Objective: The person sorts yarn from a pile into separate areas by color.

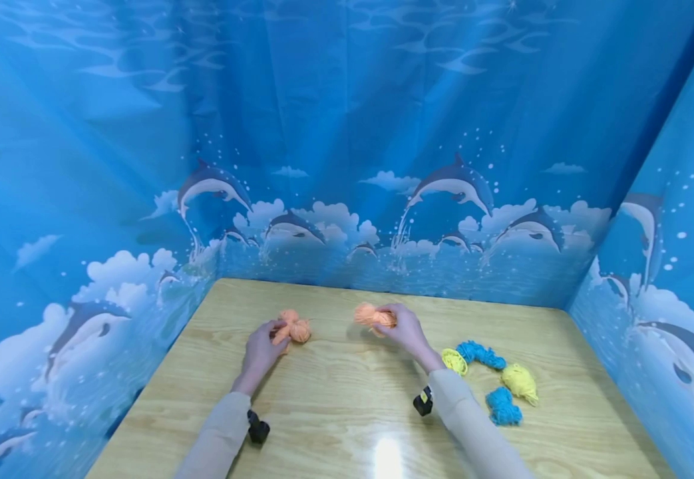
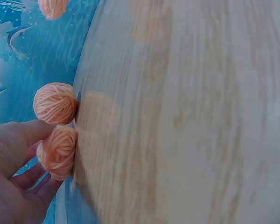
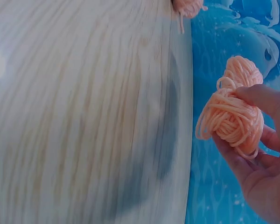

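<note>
Beyond both my hands and off to either side hangs a blue curtain, printed with leaping dolphins and white clouds. Beneath my hands spreads the pale wood-grained table. My forearms lie in light sleeves, the left sleeve running back from one hand and the right sleeve from the other.

My left hand pinches one lobe of the left peach bundle, thumb on one side and fingers curled round the other. That bundle sits low at the table, its other rounded lobes lying just past my fingertips, ahead and to the right. My right hand pinches the right peach bundle between thumb and fingers, holding it up with a gap above the table. It pokes out to the left of my fingertips, with loose loops of strand showing, and the two bundles are well apart.

To the right of my right hand, and nearer my body than that hand, lie four more pieces of yarn. The blue twist stretches along the far side of this group; the yellow clump is farther right; the blue clump is closest to me, beside my sleeve; and the small yellow coil is the nearest to my hand, just beside the twist.
</note>
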A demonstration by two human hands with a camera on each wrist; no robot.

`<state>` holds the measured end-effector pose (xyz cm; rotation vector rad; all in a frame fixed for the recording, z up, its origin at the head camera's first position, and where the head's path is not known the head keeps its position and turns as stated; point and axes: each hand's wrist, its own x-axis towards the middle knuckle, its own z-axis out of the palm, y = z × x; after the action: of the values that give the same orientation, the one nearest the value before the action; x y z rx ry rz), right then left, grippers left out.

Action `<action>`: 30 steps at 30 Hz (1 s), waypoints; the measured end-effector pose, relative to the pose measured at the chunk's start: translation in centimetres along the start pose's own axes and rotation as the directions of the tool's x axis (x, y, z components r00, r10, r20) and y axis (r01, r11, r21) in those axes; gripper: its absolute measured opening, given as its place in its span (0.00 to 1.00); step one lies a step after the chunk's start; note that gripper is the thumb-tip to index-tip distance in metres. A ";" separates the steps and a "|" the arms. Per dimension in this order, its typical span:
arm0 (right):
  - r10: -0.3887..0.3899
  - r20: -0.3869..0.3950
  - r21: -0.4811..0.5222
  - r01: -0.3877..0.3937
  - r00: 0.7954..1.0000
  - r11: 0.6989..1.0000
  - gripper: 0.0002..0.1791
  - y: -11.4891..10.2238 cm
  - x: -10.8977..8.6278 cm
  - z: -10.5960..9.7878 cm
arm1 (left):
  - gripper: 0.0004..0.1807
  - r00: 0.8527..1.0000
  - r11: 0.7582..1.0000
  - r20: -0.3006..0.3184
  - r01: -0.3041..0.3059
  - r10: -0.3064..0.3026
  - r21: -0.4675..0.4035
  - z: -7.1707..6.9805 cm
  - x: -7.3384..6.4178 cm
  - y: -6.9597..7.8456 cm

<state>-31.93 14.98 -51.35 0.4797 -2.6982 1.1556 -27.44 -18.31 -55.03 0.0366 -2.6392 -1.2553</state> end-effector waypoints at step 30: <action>0.084 0.092 0.078 -0.091 0.992 0.993 0.20 -4.1 1.5 6.2 | 0.22 1.000 1.000 -0.004 -0.005 0.005 0.013 0.0 0.1 0.1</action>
<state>-32.06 7.47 -52.42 0.4383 -2.7815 1.3022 -27.52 -18.24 -54.94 0.0345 -2.6427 -1.2361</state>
